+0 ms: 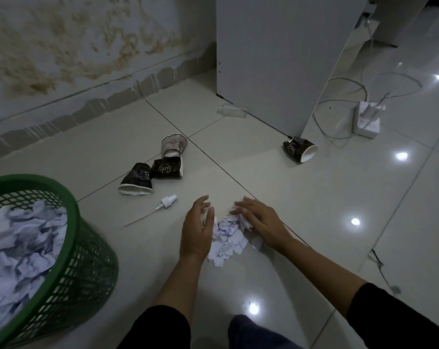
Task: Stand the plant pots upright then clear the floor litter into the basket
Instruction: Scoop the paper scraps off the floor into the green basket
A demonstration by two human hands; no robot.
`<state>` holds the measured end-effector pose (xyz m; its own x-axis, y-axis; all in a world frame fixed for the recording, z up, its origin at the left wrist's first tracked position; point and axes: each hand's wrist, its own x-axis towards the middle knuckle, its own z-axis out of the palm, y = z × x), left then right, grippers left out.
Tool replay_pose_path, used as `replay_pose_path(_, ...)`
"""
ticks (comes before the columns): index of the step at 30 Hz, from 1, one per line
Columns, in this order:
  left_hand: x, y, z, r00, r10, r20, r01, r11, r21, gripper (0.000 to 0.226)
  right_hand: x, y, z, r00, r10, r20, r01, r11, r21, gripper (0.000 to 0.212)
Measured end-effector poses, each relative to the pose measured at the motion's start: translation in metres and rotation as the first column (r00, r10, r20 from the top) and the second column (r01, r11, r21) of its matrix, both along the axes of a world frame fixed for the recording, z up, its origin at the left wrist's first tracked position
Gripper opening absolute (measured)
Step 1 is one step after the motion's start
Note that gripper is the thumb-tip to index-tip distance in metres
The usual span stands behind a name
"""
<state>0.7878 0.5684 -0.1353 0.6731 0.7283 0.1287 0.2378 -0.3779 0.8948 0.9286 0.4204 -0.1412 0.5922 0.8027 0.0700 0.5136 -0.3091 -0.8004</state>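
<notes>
A heap of torn white paper scraps (pixel 227 238) lies on the pale floor tiles between my hands. My left hand (pixel 197 230) stands on its edge at the heap's left side, fingers straight, with scraps against the palm. My right hand (pixel 260 221) lies flat over the heap's right side, fingers extended. The green mesh basket (pixel 85 263) stands at the lower left, holding crumpled white paper. Three paper cups lie tipped in a cluster (pixel 155 170) beyond my hands; another dark cup (pixel 300 149) lies on its side to the right.
A white spray nozzle with a thin tube (pixel 166 201) lies left of my hands. A clear plastic scrap (pixel 232 110) lies by a white cabinet panel (pixel 276 59). A white power strip with cables (pixel 368 119) sits at the right. A stained wall runs along the back.
</notes>
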Motion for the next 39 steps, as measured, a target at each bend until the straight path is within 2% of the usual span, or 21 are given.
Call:
replay_pose_path(2,-0.008,0.001,-0.003,1.000,0.004,-0.022,-0.002,0.996,0.084,0.048,-0.003,-0.013,0.001,0.999,-0.050,0.006,0.050,0.996,0.078,0.040)
replay_pose_path(4,-0.017,0.000,-0.008,0.998,-0.022,-0.059,0.028,0.994,0.105,0.056,-0.005,-0.020,0.000,0.996,-0.077,0.037,0.073,0.993,0.098,0.034)
replay_pose_path(7,-0.029,-0.013,-0.015,0.993,-0.035,-0.113,0.040,0.999,0.035,0.063,-0.007,-0.018,-0.006,0.996,-0.075,0.053,0.074,0.997,0.022,0.043)
replay_pose_path(15,-0.020,-0.053,-0.016,0.969,0.027,-0.247,0.019,0.983,0.182,0.079,-0.009,0.007,-0.018,0.993,-0.011,0.116,0.027,0.991,-0.134,0.051)
replay_pose_path(19,-0.011,-0.058,-0.016,0.968,0.109,-0.226,-0.081,0.988,0.130,0.086,-0.031,0.012,-0.022,0.992,-0.002,0.126,0.012,0.996,-0.085,0.049)
replay_pose_path(23,-0.007,-0.059,-0.019,0.963,0.138,-0.231,-0.106,0.984,0.143,0.087,-0.046,0.016,-0.027,0.993,-0.010,0.116,0.007,1.000,0.027,0.049)
replay_pose_path(26,-0.007,-0.060,-0.021,0.957,0.155,-0.247,-0.132,0.986,0.104,0.083,-0.057,0.020,-0.029,0.997,-0.040,0.066,0.033,0.994,0.101,0.047)
replay_pose_path(29,-0.009,-0.060,-0.027,0.955,0.131,-0.265,-0.112,0.990,0.086,0.048,-0.071,0.023,-0.023,0.998,-0.050,-0.033,0.054,0.991,0.122,0.047)
replay_pose_path(30,-0.008,-0.060,-0.029,0.962,0.136,-0.238,-0.119,0.989,0.085,0.046,-0.073,0.024,-0.022,0.995,-0.053,-0.081,0.065,0.987,0.144,0.044)
replay_pose_path(32,-0.007,-0.060,-0.024,0.973,0.147,-0.178,-0.145,0.989,0.026,0.057,-0.076,0.025,-0.020,0.984,-0.060,-0.166,0.086,0.985,0.152,0.041)
replay_pose_path(34,-0.006,-0.061,-0.013,0.978,0.190,-0.089,-0.197,0.977,-0.084,0.094,-0.083,0.029,-0.017,0.973,-0.075,-0.216,0.107,0.984,0.140,0.045)
replay_pose_path(35,-0.006,-0.061,-0.008,0.976,0.209,-0.067,-0.217,0.967,-0.134,0.100,-0.088,0.030,-0.013,0.967,-0.081,-0.243,0.117,0.983,0.140,0.049)
replay_pose_path(37,-0.006,-0.061,-0.009,0.971,0.239,-0.017,-0.237,0.945,-0.224,0.096,-0.096,0.035,-0.007,0.950,-0.094,-0.297,0.149,0.974,0.168,0.052)
replay_pose_path(39,-0.006,-0.057,-0.012,0.961,0.276,0.000,-0.262,0.913,-0.312,0.075,-0.105,0.040,0.002,0.921,-0.090,-0.378,0.180,0.961,0.209,0.049)
